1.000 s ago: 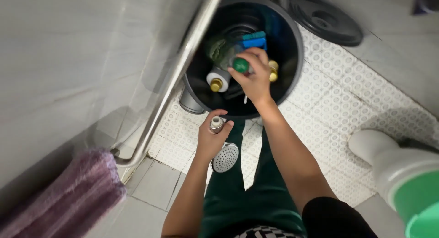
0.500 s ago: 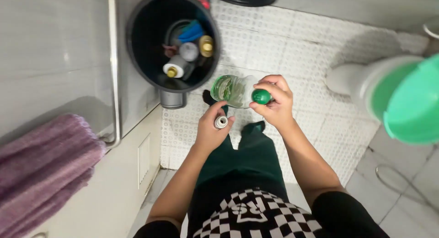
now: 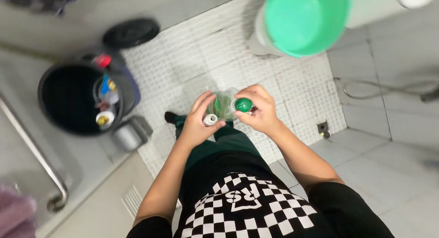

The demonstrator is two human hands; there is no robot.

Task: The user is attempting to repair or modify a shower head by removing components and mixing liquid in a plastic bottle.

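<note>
A clear plastic bottle (image 3: 222, 104) with a green label and a green cap (image 3: 243, 105) is held in front of my body. My right hand (image 3: 257, 110) grips it at the capped neck. My left hand (image 3: 199, 120) is on the bottle's other side and also holds a small white-capped container (image 3: 210, 120) between its fingers. Both hands are above my dark green trousers and a white patterned floor mat (image 3: 192, 59).
A black bucket (image 3: 68, 98) holding several bottles stands at the left, next to a metal grab rail (image 3: 32, 151) and a small metal can (image 3: 128, 136). A green basin (image 3: 304, 19) sits on a white fixture at the top. A black lid (image 3: 131, 33) and a hose (image 3: 384, 89) lie on the floor.
The view has swung so the bucket is now at the left. My right hand lifted the green-capped bottle out of the bucket, and my left hand has come up against it.
</note>
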